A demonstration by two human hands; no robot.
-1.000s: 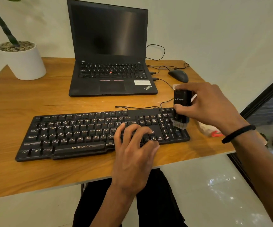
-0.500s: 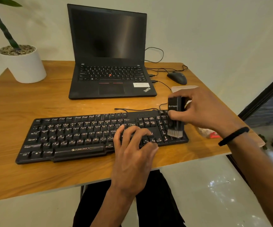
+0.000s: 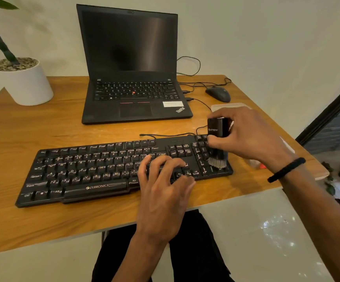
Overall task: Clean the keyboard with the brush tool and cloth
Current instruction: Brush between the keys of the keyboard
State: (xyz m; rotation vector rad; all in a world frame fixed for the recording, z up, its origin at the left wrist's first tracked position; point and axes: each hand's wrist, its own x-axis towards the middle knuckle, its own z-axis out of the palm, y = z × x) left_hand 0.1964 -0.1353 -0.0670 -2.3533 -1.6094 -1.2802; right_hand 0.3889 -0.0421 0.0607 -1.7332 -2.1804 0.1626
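My right hand grips the brush tool by its black body, bristles pointing down onto the number pad at the right end of the keyboard. Holding it upright like this lets the bristle tips get between the keys. My left hand lies spread on the keys near the arrow cluster, fingers fairly straight, holding nothing; I judge it's there to pin the keyboard so it doesn't slide on the bench while I sweep. Keyboard sits near the front edge, cable trailing off behind. Cloth: a pale flat thing lies behind my right hand, could be it, can't tell. Laptop, mouse and plant pot sit further back, out of the way. Brushing stage, wiping not yet done.
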